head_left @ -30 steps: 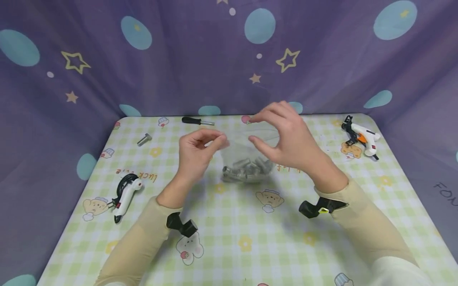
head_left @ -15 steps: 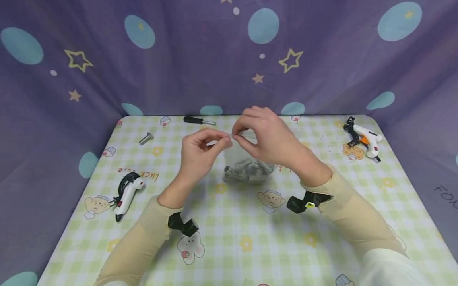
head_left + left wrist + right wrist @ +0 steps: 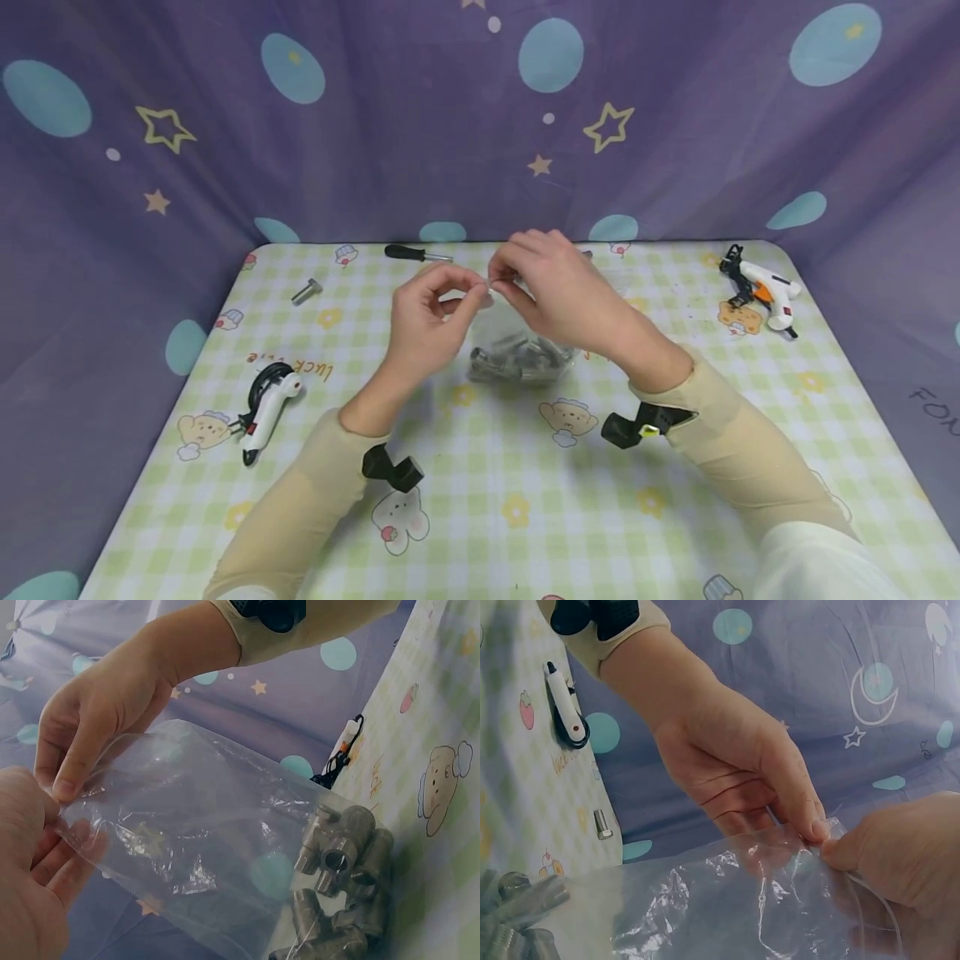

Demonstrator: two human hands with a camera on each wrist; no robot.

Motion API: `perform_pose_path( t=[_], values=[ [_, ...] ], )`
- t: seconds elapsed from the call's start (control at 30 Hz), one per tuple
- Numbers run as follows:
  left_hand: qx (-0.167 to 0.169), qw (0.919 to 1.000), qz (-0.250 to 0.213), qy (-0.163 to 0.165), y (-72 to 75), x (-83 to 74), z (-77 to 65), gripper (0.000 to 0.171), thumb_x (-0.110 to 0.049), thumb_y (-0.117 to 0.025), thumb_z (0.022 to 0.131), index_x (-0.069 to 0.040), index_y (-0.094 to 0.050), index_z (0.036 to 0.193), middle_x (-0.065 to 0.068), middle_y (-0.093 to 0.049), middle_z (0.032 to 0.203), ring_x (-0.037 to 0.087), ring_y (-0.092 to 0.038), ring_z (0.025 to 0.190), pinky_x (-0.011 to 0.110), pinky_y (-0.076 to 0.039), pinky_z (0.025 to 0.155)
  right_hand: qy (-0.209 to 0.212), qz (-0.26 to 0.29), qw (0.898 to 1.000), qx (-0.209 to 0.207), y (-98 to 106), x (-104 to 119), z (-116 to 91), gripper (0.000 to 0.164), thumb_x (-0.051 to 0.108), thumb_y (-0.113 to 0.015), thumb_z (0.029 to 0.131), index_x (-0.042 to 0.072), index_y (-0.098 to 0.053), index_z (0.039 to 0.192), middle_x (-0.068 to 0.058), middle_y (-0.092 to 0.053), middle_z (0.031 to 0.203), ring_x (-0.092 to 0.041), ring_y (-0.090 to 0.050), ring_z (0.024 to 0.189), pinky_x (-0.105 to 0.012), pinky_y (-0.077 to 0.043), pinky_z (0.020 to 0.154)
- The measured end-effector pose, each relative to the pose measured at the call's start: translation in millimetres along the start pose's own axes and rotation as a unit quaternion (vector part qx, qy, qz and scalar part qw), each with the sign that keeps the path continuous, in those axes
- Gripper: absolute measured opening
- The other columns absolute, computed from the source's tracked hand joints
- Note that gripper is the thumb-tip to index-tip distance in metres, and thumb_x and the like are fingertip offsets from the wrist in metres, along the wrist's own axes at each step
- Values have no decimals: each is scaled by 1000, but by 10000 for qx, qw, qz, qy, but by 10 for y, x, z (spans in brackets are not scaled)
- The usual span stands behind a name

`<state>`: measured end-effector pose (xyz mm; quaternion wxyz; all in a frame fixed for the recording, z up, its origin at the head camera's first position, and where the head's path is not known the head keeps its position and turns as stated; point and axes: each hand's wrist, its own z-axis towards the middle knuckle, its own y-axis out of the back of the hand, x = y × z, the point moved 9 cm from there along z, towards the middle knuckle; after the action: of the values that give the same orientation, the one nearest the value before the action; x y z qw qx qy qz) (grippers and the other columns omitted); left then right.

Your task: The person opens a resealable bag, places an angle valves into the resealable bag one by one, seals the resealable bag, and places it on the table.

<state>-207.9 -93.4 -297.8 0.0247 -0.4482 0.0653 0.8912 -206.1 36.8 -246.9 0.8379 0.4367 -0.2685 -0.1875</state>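
Note:
A clear plastic zip bag (image 3: 202, 817) stands at the middle of the table, its lower part holding several grey metal pipe fittings (image 3: 356, 851). My left hand (image 3: 426, 321) pinches a top corner of the bag between thumb and index finger. Right beside those fingertips, my right hand (image 3: 558, 287) pinches the same top edge with thumb and forefinger. The hands meet at this corner in both wrist views. A seal line (image 3: 877, 900) runs along the bag's mouth by the right hand. In the head view the right hand hides much of the bag's upper part.
A black-handled screwdriver (image 3: 408, 252) lies at the table's back edge, and a metal bolt (image 3: 306, 292) at the back left. One white glue gun (image 3: 266, 417) with its cord lies at left, another glue gun (image 3: 776, 300) at far right. A purple curtain (image 3: 375, 125) hangs behind.
My right hand has moved left, from spread fingers over the bag's right side to pinching its top left corner. The left hand has shifted slightly right. The fittings have stayed in place.

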Motion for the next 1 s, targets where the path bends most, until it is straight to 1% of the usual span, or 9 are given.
perform_pose_path(
  t=[0.13, 0.23, 0.33, 0.47, 0.6, 0.7, 0.8, 0.87, 1.0],
  values=[
    [0, 9999, 5, -121, -26, -10, 8, 5, 7, -67, 99, 12, -70, 99, 25, -66, 95, 14, -75, 86, 34, -68, 76, -51, 130, 9998, 148, 4, -43, -10, 6, 15, -72, 102, 9, -71, 99, -5, -69, 92, -23, -61, 85, -39, -46, 78],
    [34, 9997, 108, -213, -57, -9, 9, 5, 6, -68, 99, 10, -70, 99, 24, -67, 95, 13, -75, 84, 33, -68, 74, -168, 324, 9987, 348, 20, -119, -50, 7, 15, -73, 102, 11, -70, 96, -3, -68, 89, -20, -62, 83, -38, -51, 81],
    [-18, 9992, 240, -305, -61, -8, 11, 6, 3, -71, 98, 9, -72, 98, 22, -69, 93, 10, -75, 80, 31, -68, 71, -266, 522, 9970, 499, 43, -187, -103, 8, 14, -74, 101, 12, -69, 95, -1, -67, 88, -17, -64, 84, -35, -54, 81],
    [-150, 9991, 149, -355, -59, -10, 31, 6, 4, -72, 98, 9, -73, 98, 23, -69, 91, 10, -76, 79, 32, -68, 70, -231, 514, 9974, 440, 95, -219, -138, 5, 13, -73, 102, 11, -72, 97, -2, -71, 90, -17, -68, 87, -36, -57, 82],
    [-109, 9992, -22, -384, -96, -9, 62, 5, 7, -71, 97, 11, -72, 98, 26, -69, 93, 10, -76, 81, 35, -68, 73, -173, 387, 9987, 297, 152, -216, -138, 3, 10, -74, 100, 9, -74, 98, -4, -73, 91, -19, -69, 87, -37, -58, 80],
    [-33, 9990, 150, -429, -117, -7, 81, 5, 6, -74, 94, 10, -73, 98, 25, -72, 93, 9, -75, 85, 34, -68, 74, -145, 335, 9990, 270, 160, -209, -123, 2, 10, -74, 100, 8, -74, 100, -5, -73, 92, -20, -69, 86, -37, -57, 79],
    [72, 9984, 416, -384, -142, -1, 107, 4, 3, -75, 94, 6, -77, 97, 21, -75, 93, 9, -76, 85, 32, -68, 75, -172, 317, 9990, 255, 156, -219, -114, 5, 10, -74, 100, 7, -75, 104, -7, -73, 93, -21, -69, 87, -38, -58, 78],
    [123, 9979, 552, -314, -153, 4, 126, 4, 1, -76, 95, 3, -78, 96, 18, -76, 91, 10, -76, 82, 31, -68, 74, -209, 323, 9989, 261, 152, -230, -116, 5, 11, -74, 100, 7, -75, 103, -7, -74, 93, -22, -70, 87, -39, -59, 78],
    [142, 9984, 527, -167, -145, 0, 153, 6, -1, -77, 96, 2, -79, 90, 17, -77, 88, 13, -76, 77, 30, -67, 70, -309, 350, 9983, 342, 153, -278, -144, 4, 13, -74, 101, 9, -75, 100, -5, -74, 93, -20, -70, 87, -38, -58, 77]
  ],
)
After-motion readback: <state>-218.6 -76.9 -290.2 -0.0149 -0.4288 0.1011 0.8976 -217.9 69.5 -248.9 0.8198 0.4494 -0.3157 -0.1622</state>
